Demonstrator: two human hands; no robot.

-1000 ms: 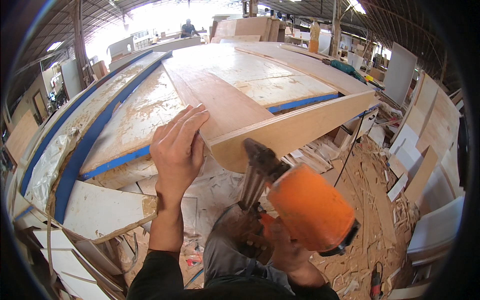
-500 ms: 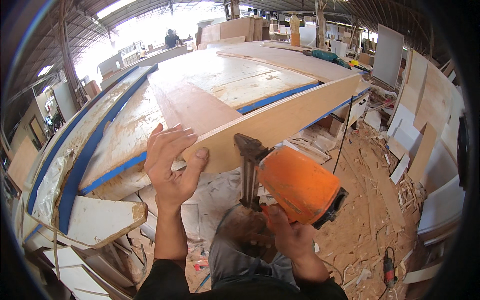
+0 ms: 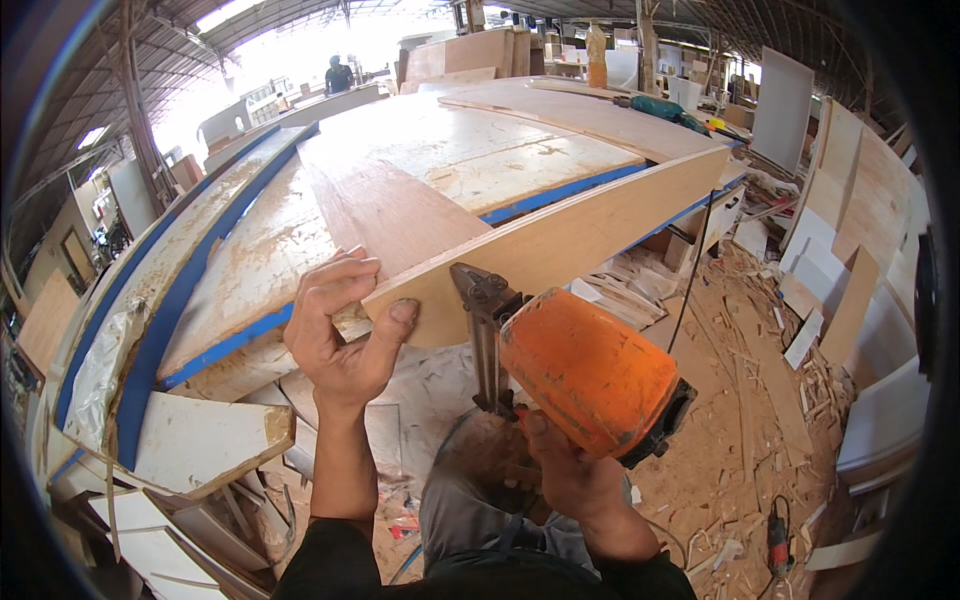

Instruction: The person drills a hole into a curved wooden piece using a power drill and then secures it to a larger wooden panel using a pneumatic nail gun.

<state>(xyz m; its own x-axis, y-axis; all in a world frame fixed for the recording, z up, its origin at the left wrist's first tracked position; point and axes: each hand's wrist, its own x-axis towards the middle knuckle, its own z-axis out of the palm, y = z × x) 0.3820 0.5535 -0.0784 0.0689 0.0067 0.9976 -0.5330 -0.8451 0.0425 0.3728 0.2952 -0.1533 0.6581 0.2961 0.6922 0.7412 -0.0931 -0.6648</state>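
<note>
A long plywood strip [image 3: 560, 235] stands on edge along the near side of the worktable, against the end of a flat pinkish plywood piece [image 3: 400, 215]. My left hand [image 3: 345, 335] is closed around the strip's near left end, thumb on its front face and fingers behind it. In my right hand [image 3: 580, 475] is the handle of an orange nail gun [image 3: 590, 370], with the fingers wrapped beneath its body and partly hidden. The gun's dark nose lies at the strip's front face, just right of my left thumb; whether it presses there I cannot tell.
The worn white tabletop [image 3: 520, 165] has blue edges. A green power tool [image 3: 660, 112] and a bottle [image 3: 597, 60] sit at its far right. Wood scraps cover the floor, where a red-and-black tool [image 3: 778, 540] lies. Panels [image 3: 850, 220] lean at right; a person [image 3: 340, 75] stands far back.
The nail gun has shifted slightly left along the strip, its nose closer to my left thumb. My left fingers have curled lower and closed in on the strip's end.
</note>
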